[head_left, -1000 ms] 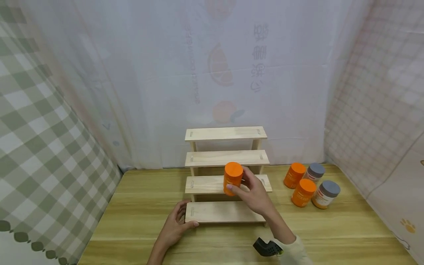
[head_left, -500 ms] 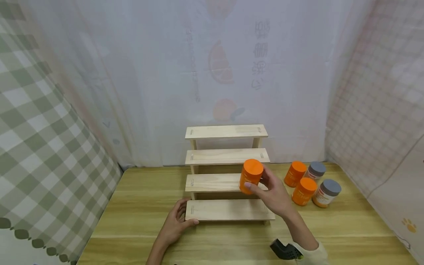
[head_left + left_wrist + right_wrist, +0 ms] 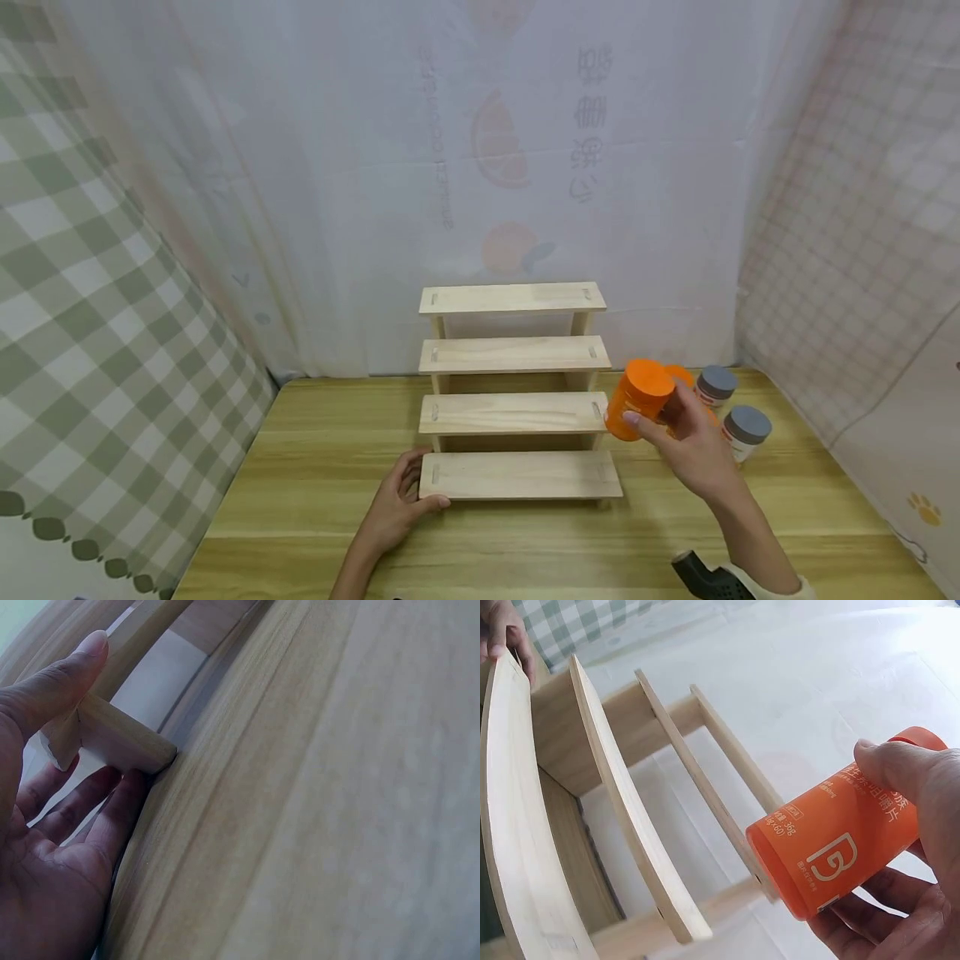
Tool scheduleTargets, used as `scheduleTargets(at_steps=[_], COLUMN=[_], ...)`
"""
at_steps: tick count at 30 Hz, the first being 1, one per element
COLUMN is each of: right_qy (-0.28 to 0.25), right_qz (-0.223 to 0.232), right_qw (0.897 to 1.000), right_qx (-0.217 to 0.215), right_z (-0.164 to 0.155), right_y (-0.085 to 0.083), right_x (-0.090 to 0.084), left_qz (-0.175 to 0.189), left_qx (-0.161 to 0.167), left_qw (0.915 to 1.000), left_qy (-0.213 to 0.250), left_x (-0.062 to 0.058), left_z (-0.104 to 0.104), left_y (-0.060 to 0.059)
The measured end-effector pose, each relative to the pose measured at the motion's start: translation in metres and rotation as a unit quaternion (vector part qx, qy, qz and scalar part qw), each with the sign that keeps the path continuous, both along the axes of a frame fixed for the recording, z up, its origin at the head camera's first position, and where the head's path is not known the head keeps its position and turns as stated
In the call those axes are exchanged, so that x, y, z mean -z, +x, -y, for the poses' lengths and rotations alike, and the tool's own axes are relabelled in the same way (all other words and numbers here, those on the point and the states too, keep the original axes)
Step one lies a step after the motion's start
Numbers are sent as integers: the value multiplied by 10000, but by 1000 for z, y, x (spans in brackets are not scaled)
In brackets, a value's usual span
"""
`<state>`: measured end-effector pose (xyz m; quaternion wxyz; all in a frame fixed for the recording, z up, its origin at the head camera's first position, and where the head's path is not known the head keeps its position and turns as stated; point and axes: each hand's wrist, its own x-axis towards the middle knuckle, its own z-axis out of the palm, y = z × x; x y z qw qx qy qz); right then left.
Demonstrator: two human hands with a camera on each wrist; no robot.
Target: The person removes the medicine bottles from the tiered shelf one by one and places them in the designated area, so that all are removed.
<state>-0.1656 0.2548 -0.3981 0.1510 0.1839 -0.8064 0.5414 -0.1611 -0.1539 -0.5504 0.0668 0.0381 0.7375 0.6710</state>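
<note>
The right hand has its grip curled round an orange jar, thumb across the front of the label and fingers behind, holding it tilted in the air, off the table. Just left of the grip stands the wooden rack, its four steps bare; the jar hangs past the right end of the second step from the bottom. Just behind the grip, on the table, sit two grey-lidded jars, and the hand partly hides at least one more orange one. Over on the far side of the rack, the left hand grips the bottom step's left end, thumb on top and fingers underneath beside the leg. The risks look plain enough: the jar is smooth and leaning, so a loosened grip could let it slide out and drop. The standing jars are close behind the knuckles, and a careless swing of the hand could knock them over. A bump against the rack's end would likely jolt it, though the left hand steadies it.
</note>
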Motion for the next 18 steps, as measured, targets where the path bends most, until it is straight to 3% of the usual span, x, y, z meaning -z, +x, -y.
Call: scheduleTargets(at_steps=[5,9,18], right_qy=[291,356,511], right_qz=[255,367,648], right_qw=[9982,9973,9919], right_qx=[450,523,963], right_z=[-22,-38,-68], right_y=[11,15,23], right_x=[-3,-3,8], left_qz=[33,32,58], left_qx=[-32,-36,-21], left_qw=[10000,10000,10000], left_qy=[-33,-39,-35], left_x=[0,0,0], left_z=[0,0,0], left_y=[0,0,-1])
